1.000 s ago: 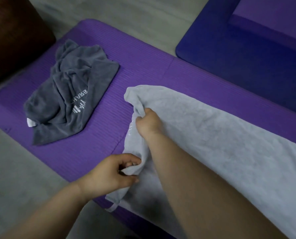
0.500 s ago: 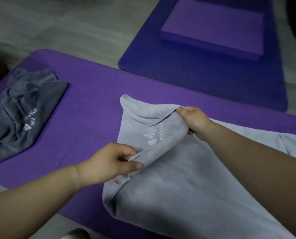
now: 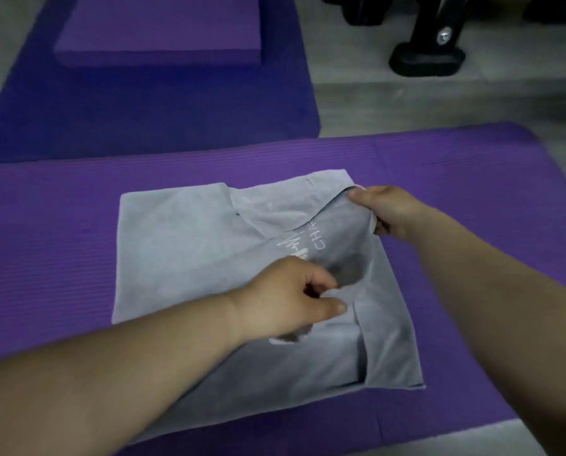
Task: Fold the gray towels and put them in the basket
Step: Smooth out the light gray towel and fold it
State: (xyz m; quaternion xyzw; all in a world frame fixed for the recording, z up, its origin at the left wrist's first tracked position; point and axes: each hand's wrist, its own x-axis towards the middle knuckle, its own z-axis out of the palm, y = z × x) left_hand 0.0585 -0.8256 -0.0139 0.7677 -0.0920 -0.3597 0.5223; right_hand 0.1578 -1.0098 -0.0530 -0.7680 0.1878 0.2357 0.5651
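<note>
A light gray towel (image 3: 183, 251) lies in the middle of the frame on a ribbed purple exercise mat (image 3: 44, 241), doubled over into a rough square. Its upper layer is not yet flat: it sags between the two hands, and the lower layer shows past it along the right side and at the upper edge. White lettering sits on the upper layer near the centre, partly creased and too blurred to read in full. The left hand (image 3: 291, 297), just below centre, has its fingers curled, and the thumb and forefinger pinch the near corner of the upper layer. The right hand (image 3: 385, 209), right of centre and farther up, grips the far corner of the same layer, thumb on top and the other fingers curled beneath the cloth. Both bare forearms reach in from the lower edge of the frame. In the upper left a dark blue mat (image 3: 143, 103) lies on the gray floor (image 3: 357, 83) with a purple foam block (image 3: 160, 28) on top of it. At the upper right stands the black base of some equipment (image 3: 426, 60).
</note>
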